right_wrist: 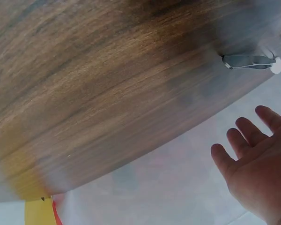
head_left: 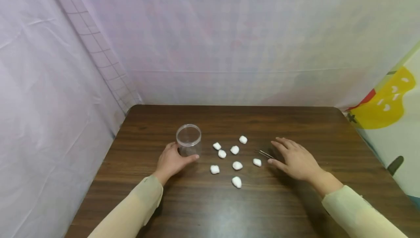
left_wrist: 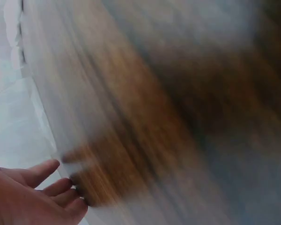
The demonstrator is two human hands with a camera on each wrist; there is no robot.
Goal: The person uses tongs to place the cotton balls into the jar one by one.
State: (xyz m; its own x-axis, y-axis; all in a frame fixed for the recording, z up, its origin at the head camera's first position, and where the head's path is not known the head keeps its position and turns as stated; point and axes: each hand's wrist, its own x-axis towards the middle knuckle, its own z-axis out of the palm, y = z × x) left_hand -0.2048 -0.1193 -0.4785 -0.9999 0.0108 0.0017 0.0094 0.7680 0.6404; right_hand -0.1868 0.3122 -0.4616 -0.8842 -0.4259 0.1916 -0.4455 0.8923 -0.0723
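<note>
A clear, lidless jar (head_left: pixel 189 144) stands upright on the wooden table in the head view. My left hand (head_left: pixel 174 160) is spread around its near left side, thumb across the front; whether it bears on the jar is unclear. In the left wrist view the fingers of my left hand (left_wrist: pixel 42 197) look straight, and no jar is discernible. Metal tweezers (head_left: pixel 265 154) lie to the right of several white cotton balls (head_left: pixel 237 166). Just right of the tweezers hovers my right hand (head_left: pixel 295 159), fingers loosely extended, holding nothing. The right wrist view shows the tweezers (right_wrist: pixel 248 61) beyond my right hand (right_wrist: pixel 260 159).
Dark wood covers the tabletop (head_left: pixel 210 212), whose far edge meets a pale hanging curtain (head_left: pixel 229 41). Another white sheet (head_left: pixel 49 103) hangs along the left side. A yellow-patterned cloth (head_left: pixel 384 103) is at the right. The left wrist view is blurred.
</note>
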